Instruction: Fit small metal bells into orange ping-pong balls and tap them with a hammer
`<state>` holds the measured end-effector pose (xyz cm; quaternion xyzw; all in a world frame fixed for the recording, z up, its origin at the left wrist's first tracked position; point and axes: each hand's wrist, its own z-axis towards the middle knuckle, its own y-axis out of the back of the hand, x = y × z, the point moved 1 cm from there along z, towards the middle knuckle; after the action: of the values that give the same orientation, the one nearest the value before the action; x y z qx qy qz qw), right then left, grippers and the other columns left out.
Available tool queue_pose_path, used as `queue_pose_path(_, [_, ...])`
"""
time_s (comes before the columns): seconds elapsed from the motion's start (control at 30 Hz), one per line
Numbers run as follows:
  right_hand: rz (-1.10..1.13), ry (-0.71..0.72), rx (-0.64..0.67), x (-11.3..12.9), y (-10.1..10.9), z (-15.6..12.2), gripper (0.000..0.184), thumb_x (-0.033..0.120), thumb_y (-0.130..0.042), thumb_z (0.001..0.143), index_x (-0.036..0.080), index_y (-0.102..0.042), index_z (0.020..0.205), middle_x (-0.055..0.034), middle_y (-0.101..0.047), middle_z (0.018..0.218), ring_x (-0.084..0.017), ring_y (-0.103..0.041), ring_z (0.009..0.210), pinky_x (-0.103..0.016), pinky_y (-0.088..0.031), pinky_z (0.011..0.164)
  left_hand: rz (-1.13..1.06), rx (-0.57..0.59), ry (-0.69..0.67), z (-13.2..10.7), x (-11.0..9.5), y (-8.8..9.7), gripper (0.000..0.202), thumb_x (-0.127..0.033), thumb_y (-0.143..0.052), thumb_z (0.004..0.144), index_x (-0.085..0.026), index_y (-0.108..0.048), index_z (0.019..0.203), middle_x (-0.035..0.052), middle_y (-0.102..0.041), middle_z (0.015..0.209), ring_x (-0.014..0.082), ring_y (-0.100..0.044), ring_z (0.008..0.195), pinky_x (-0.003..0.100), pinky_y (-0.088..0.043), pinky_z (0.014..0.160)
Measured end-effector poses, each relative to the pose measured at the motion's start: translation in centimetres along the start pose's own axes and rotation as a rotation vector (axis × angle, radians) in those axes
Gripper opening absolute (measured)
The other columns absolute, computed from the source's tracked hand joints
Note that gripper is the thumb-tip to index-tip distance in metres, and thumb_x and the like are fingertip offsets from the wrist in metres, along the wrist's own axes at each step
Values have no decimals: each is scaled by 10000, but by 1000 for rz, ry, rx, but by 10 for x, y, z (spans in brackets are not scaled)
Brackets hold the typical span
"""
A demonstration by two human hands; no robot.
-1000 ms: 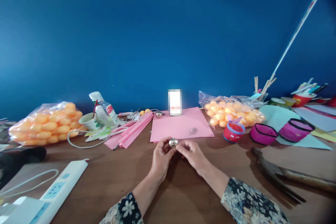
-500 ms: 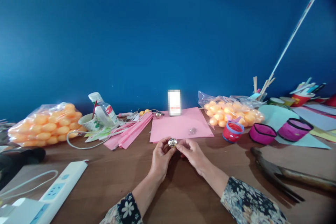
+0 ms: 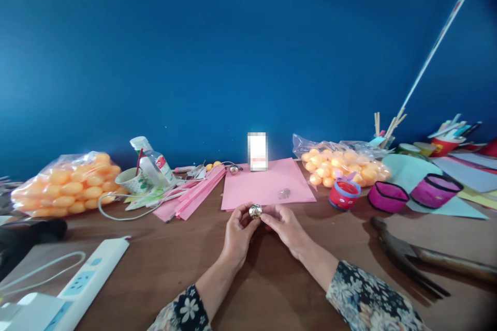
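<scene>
Between both hands, just in front of the pink paper (image 3: 256,186), is a small shiny metallic ball (image 3: 255,211). My left hand (image 3: 237,232) pinches it from the left, thumb and fingers around its side. My right hand (image 3: 285,227) is closed too, its thumb and fingertips meeting the ball's right edge. The undersides of the fingers are hidden. A small clear heap of tiny pieces (image 3: 284,194), too small to name, lies on the paper's right part. Another shiny ball (image 3: 233,169) rests at the paper's far left corner.
Bags of orange balls (image 3: 73,183) (image 3: 337,165) flank the paper. Pink strips (image 3: 202,191), a paper cup (image 3: 134,181) and a bottle (image 3: 155,163) stand left. Rightward are a red cup (image 3: 345,195), purple bands (image 3: 388,197) and a hammer (image 3: 411,253). A power strip (image 3: 89,274) lies front left.
</scene>
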<state>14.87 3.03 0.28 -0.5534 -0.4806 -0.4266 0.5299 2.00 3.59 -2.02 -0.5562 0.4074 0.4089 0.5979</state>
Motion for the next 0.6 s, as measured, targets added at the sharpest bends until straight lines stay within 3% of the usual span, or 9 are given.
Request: queue_pose_path(0.6, [29,-28,1,-2,1,1,304,335,-723,600,150,-631,822,-42,-680,823,-165,-604,765,-272,-465,672,-10,6,4,-1,0,0,422,-181,-685,638,-170,-531,1031,94,-642,1021,212,-600,960,368,-441,872])
